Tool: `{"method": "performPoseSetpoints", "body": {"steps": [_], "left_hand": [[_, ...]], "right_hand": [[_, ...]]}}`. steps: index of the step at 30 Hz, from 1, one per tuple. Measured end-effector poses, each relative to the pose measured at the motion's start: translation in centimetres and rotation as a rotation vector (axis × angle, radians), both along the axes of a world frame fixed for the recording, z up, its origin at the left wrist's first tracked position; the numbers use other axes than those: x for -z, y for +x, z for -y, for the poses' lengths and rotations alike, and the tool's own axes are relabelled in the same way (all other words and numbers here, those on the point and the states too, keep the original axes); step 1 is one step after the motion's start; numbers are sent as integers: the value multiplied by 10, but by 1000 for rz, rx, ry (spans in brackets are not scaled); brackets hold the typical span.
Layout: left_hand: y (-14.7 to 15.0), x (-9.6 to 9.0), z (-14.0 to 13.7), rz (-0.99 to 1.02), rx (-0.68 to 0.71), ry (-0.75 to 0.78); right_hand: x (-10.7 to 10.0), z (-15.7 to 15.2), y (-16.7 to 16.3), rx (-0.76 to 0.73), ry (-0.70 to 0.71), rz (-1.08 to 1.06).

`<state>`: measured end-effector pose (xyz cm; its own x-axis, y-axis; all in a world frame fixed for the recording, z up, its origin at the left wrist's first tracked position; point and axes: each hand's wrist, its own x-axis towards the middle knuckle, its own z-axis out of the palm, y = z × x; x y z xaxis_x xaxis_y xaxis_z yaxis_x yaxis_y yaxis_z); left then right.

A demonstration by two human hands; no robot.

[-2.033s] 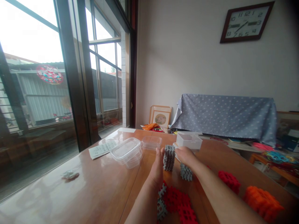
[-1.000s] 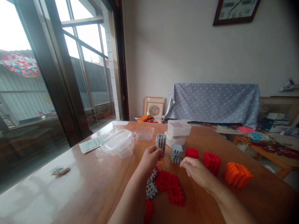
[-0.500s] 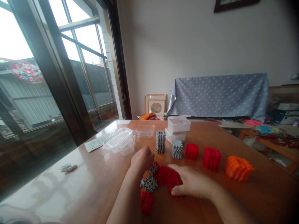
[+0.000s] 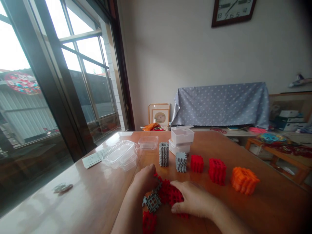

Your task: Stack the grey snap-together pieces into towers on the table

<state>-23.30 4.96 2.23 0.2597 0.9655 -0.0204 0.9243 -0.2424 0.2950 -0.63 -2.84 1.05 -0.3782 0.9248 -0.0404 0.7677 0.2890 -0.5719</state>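
Observation:
Both of my hands rest on a loose pile of flat red waffle pieces near the table's front. My left hand is curled over the pile's left side, beside a grey waffle piece. My right hand lies flat, palm down, on the red pieces. Behind the pile stand a tall grey block stack, a short grey block, two red blocks and an orange block in a row.
Clear plastic containers and stacked white boxes sit further back on the wooden table. A paper sheet lies at the left. A large window is on the left; a covered cabinet stands behind.
My hands left the grey block stacks and came down onto the pile of red pieces. The camera view has shifted, and the clock is back in view.

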Motion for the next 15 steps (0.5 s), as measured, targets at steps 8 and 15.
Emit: {"method": "performPoseSetpoints", "body": {"steps": [8, 15], "left_hand": [[1, 8, -8, 410, 86, -51], [12, -2, -6, 961, 118, -218]], "right_hand": [[1, -1, 9, 11, 2, -106], [11, -18, 7, 207, 48, -425]]}}
